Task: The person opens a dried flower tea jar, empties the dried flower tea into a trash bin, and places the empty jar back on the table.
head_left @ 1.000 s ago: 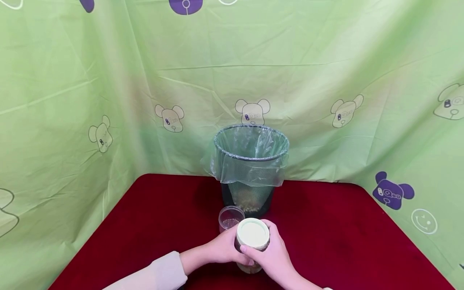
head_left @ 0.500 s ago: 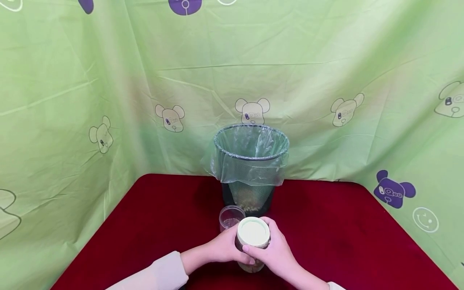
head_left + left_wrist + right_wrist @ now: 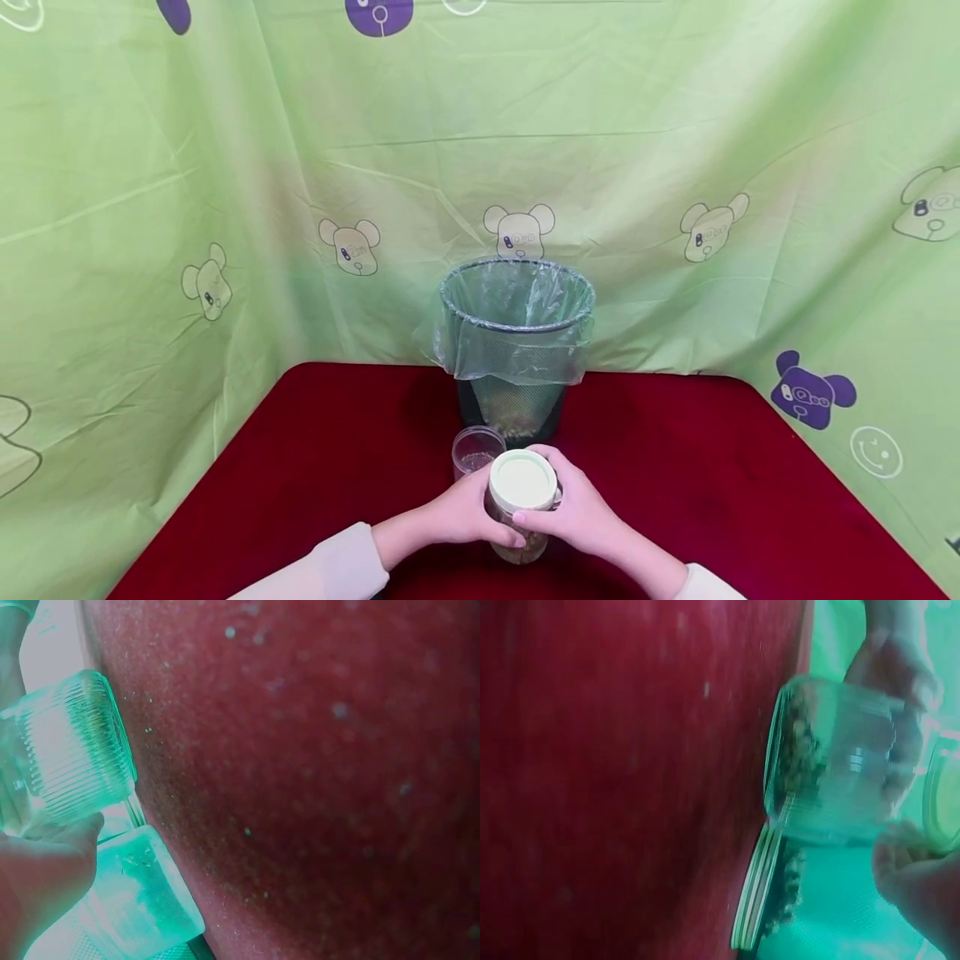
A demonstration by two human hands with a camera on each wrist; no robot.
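Observation:
A clear ribbed jar (image 3: pixel 517 537) with a cream lid (image 3: pixel 522 479) stands at the near middle, brownish bits low inside it. My left hand (image 3: pixel 465 512) grips the jar's side, its thumb behind and fingers across the front. My right hand (image 3: pixel 573 508) holds the lid from the right, its fingertips also close to the jar wall. The right wrist view shows the see-through jar (image 3: pixel 832 765) between the hands. Just behind it stands a clear plastic cup (image 3: pixel 477 446) with small bits at the bottom, partly hidden by the left hand; this cup (image 3: pixel 142 892) also appears in the left wrist view.
Behind the cup stands a dark mesh bin (image 3: pixel 517 408) lined with a green plastic bag (image 3: pixel 517 354). A dark red cloth (image 3: pixel 675 483) covers the table, and a green patterned curtain (image 3: pixel 420 167) hangs around its back and sides.
The right hand has turned slightly around the lid, and more of its sleeve shows. A small tab is now visible at the lid's right edge. The left hand stays nearly still.

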